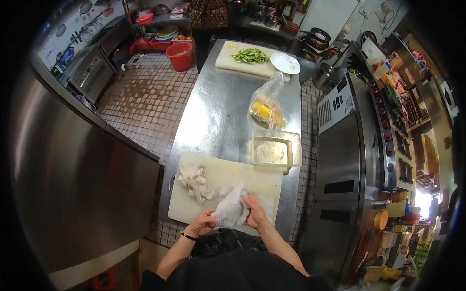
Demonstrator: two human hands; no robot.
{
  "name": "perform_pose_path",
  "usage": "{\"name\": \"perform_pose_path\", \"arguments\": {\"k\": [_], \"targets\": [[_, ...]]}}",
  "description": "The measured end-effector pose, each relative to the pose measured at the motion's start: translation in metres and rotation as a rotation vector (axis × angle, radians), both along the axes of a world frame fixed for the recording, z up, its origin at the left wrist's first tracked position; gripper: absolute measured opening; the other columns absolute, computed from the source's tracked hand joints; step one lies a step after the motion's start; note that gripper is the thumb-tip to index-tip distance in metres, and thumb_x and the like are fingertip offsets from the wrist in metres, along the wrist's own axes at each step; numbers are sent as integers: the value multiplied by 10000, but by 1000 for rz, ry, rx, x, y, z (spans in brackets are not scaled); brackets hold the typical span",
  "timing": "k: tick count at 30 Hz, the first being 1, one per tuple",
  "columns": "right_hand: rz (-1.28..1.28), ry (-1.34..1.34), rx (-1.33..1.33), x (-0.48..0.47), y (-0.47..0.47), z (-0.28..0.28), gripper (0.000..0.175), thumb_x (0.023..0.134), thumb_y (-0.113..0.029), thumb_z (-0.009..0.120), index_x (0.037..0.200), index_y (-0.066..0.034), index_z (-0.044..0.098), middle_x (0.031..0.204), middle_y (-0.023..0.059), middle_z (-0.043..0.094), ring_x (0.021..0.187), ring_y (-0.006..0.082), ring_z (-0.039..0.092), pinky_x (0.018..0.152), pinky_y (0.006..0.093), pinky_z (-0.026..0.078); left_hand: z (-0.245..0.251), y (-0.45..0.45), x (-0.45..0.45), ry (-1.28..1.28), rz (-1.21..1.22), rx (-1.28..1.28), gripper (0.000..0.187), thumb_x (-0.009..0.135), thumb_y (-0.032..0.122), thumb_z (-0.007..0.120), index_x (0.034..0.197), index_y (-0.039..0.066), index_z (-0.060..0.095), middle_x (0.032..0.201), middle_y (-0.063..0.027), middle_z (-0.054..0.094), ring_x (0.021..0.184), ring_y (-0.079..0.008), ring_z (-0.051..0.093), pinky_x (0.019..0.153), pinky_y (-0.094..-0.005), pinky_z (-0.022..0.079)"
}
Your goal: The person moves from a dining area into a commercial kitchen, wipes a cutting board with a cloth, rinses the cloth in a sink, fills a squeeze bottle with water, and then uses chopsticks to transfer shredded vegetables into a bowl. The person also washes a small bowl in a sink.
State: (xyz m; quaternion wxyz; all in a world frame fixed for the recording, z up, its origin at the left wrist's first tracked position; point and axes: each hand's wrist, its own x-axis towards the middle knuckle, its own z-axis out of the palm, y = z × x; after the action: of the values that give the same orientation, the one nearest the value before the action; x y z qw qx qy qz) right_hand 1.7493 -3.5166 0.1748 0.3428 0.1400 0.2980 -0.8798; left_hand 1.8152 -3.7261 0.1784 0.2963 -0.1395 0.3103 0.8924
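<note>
Between my hands is a bunched white terry cloth (pixel 230 211), held just above the near edge of a white cutting board (pixel 233 171). My left hand (pixel 202 221) grips its left side, and my right hand (pixel 256 212) pinches it at the upper right. Beneath and to the right, another pale cloth (pixel 265 200) lies flat on the board, partly hidden by the held one. A crumpled, soiled-looking white cloth (pixel 196 183) rests on the board's left part.
Past the board's right corner stands a clear plastic container (pixel 276 149). Behind it sits a plastic bag of corn (pixel 267 109). A far cutting board (pixel 225 62) carries sliced green vegetables (pixel 250 56) and a white plate (pixel 285 63). A person (pixel 209 18) stands beyond the steel table (pixel 207 109).
</note>
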Motion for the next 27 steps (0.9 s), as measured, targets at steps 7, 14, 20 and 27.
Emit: {"name": "perform_pose_path", "arguments": {"k": [7,14,20,27], "targets": [[17,66,275,33,54,20,220,852,-29,621,1061,39,612,1006,90,655,916,156,612,802,281,485,-9,37,-6,-627,48,287,507,947,328,517,1310,-20,446,1322,-131,515,1212,-247,507,1042,-412,394],[-335,369,449,13,81,48,133,809,21,657,943,19,662,959,75,644,934,158,592,870,279,431,16,36,-51,6,146,25,184,885,156,580,1039,74,638,1178,-71,590,1131,-194,500,972,-370,376],[-249,747,904,24,94,21,209,748,40,685,954,12,664,1203,115,543,1093,200,517,924,332,408,-8,36,-35,640,171,-909,138,778,124,667,907,75,675,1312,-109,498,1211,-277,418,1031,-423,287],[11,644,1563,103,96,-40,167,791,-36,641,951,-61,679,1152,93,585,1021,245,534,815,325,469,-58,12,27,417,358,-1768,361,729,184,706,1056,76,598,1183,-148,466,1144,-339,401,957,-446,318]]}}
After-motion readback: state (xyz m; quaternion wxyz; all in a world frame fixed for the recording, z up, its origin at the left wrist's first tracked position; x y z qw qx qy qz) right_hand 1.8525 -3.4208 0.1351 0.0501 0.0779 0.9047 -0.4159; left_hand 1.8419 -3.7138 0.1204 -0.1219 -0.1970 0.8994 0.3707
